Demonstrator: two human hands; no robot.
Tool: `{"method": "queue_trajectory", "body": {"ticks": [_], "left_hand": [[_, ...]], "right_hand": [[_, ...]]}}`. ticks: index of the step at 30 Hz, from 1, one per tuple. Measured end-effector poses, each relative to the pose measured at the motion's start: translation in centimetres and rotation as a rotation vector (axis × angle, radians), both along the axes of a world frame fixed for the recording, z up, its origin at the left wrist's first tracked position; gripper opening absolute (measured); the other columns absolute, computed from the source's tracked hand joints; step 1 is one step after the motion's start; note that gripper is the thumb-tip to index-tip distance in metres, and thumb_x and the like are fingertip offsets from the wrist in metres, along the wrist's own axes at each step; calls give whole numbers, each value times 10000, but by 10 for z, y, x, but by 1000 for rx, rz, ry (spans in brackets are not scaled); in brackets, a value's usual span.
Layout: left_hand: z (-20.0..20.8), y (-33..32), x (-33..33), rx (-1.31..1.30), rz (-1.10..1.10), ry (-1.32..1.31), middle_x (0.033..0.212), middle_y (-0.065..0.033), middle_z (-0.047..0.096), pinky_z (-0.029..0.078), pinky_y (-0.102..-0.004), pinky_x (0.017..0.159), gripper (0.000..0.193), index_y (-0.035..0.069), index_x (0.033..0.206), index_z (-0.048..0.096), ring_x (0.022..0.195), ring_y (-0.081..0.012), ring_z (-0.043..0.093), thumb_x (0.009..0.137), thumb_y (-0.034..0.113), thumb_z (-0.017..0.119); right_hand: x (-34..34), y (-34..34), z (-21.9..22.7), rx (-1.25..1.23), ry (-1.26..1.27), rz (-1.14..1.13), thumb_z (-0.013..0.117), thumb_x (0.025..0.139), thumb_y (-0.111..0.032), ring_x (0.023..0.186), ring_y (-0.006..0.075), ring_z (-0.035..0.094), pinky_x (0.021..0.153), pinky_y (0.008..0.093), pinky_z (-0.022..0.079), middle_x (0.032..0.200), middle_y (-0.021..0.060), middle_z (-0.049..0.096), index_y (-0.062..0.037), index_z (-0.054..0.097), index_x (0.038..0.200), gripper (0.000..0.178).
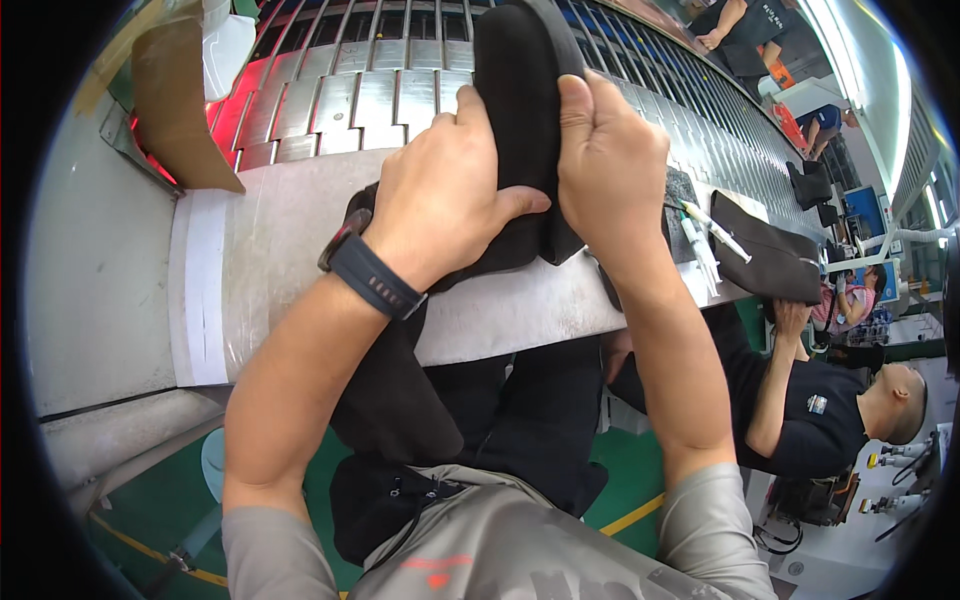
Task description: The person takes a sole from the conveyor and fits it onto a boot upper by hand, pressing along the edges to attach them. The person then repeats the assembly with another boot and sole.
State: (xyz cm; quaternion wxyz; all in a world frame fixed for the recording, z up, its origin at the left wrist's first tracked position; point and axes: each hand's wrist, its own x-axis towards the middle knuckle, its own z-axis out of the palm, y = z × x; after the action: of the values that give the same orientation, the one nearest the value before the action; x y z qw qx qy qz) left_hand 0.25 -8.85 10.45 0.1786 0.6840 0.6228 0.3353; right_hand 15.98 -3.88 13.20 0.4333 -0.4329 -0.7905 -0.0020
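A black boot with a thick sole along its right side is held up in front of me, over the table's far edge. My left hand grips its left side, thumb lying across the front; a dark watch is on that wrist. On the other side, my right hand is closed round the sole edge, its thumb pointing up. Dark soft material hangs below my left forearm over the near table edge; I cannot tell whether it belongs to this boot.
Beyond the grey table runs a metal roller conveyor, lit red at left. Syringe-like white tubes lie at right. A co-worker there touches another dark boot. Brown cardboard stands at far left.
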Motion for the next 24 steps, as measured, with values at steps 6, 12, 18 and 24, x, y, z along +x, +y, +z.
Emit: {"method": "queue_trajectory", "body": {"ticks": [6, 12, 18, 24], "left_hand": [[-16, 0, -6, 155, 23, 51, 1083, -299, 732, 625, -474, 845, 1056, -178, 1449, 456, 1015, -427, 755, 772, 462, 953], [-17, -12, 1, 279, 8, 42, 1042, -252, 714, 609, -476, 824, 1084, -158, 1452, 461, 969, -412, 742, 719, 449, 979], [-15, -17, 3, 298, 11, 88, 1033, -223, 699, 592, -463, 804, 1095, -160, 1488, 451, 937, -384, 724, 725, 429, 970], [-20, -24, 2, 338, 1, 54, 1122, -210, 687, 570, -454, 873, 1097, -144, 1511, 458, 1004, -363, 706, 707, 399, 971]], "right_hand": [[9, 29, 21, -445, 51, 277, 571, 1140, -374, 933, 229, 746, 849, 373, 579, 979, 174, 787, 48, 718, 1261, 463], [18, 65, 22, -1032, 627, 956, 643, 1089, -397, 1295, 185, 637, 1111, 350, 509, 1363, 85, 690, -1, 531, 1552, 619], [19, 63, 27, -917, 435, 830, 819, 920, -295, 1275, 194, 647, 1112, 347, 509, 1381, 107, 669, -3, 496, 1575, 786], [17, 63, 32, -830, 383, 825, 763, 895, -437, 1295, 259, 677, 1117, 391, 529, 1423, 191, 672, 51, 457, 1598, 909]]}}
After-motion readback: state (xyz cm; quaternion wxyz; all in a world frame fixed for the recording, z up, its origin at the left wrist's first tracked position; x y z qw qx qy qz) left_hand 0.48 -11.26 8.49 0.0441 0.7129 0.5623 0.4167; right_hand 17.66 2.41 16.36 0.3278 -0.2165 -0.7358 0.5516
